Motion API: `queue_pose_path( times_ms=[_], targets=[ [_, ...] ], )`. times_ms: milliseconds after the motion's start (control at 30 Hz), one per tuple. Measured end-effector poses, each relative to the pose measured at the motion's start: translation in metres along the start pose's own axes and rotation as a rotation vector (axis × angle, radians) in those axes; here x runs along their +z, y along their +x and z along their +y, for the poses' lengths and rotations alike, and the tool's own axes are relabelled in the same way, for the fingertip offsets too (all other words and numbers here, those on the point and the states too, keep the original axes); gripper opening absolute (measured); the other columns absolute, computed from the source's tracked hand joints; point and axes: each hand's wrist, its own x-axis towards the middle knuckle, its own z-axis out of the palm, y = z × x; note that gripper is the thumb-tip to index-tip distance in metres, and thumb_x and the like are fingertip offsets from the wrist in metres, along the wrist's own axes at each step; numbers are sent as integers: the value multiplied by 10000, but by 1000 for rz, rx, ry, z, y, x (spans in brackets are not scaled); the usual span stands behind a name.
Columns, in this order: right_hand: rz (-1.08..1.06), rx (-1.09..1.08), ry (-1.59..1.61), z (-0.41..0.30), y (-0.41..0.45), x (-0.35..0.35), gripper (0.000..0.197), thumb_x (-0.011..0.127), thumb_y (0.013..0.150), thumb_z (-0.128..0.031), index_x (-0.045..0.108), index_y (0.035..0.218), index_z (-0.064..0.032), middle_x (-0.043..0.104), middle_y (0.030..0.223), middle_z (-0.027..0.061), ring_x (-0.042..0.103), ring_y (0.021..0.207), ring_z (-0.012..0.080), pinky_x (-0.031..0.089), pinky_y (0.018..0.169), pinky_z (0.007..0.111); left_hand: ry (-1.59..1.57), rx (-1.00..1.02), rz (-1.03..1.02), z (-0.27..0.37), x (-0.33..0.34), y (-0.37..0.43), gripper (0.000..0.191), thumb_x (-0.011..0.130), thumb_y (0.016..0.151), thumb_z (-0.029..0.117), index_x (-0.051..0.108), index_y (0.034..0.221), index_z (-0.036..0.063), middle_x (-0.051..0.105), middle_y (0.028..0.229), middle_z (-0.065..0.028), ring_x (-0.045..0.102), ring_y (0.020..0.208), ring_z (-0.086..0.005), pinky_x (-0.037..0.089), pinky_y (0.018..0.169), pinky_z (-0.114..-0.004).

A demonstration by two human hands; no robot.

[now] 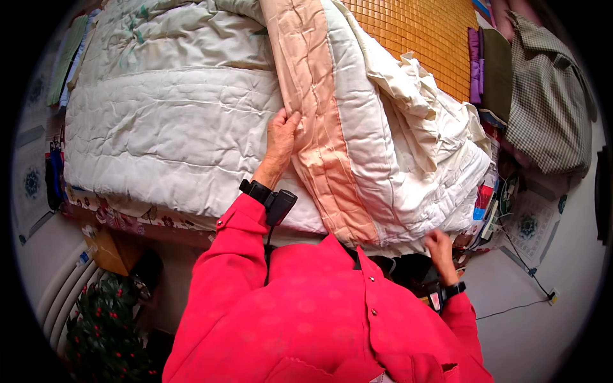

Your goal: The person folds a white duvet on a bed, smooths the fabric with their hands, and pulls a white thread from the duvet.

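Note:
A large white quilt point(172, 129) covers most of the bed before me, with green leaf marks on its far left part. Across it lies a folded-over part with a peach satin band point(316, 95). My left hand point(283, 136) pinches the left edge of this band between thumb and fingers. To the right of the band the white quilted cloth bunches up, and a loose cream cloth point(412, 95) lies crumpled on it. My right hand point(438, 246) is by the near right edge of the quilt, its fingers curled; whether it holds any cloth is not clear.
A tan tile mat point(407, 28) shows at the far side. Folded purple cloth point(474, 67) and a checked cloth point(548, 105) over a person's legs are at the right. A cable point(515, 306) runs along the floor. A plant with red buds point(105, 321) stands at lower left.

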Motion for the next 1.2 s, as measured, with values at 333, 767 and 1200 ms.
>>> queue_pose_path(
  times_ms=[333,767,1200],
  targets=[
    [62,-833,264,-297,143,55,204,603,788,-63,585,990,-40,581,742,54,542,624,108,437,542,236,-479,77,95,42,-24,-53,131,489,879,92,555,963,16,591,875,-5,519,794,-62,391,776,-206],
    [-112,-398,754,-319,190,109,237,567,819,-187,542,925,24,585,724,65,544,668,113,441,609,240,-304,104,46,54,-29,-53,170,487,871,63,570,1009,10,596,991,-64,546,881,-119,404,822,-241],
    [-353,-110,1303,-293,206,99,221,480,891,-172,537,1029,-9,578,788,3,539,648,68,456,580,205,428,483,-50,50,24,-34,127,501,843,40,578,938,6,584,985,-101,551,933,-198,422,808,-266]
  ],
)
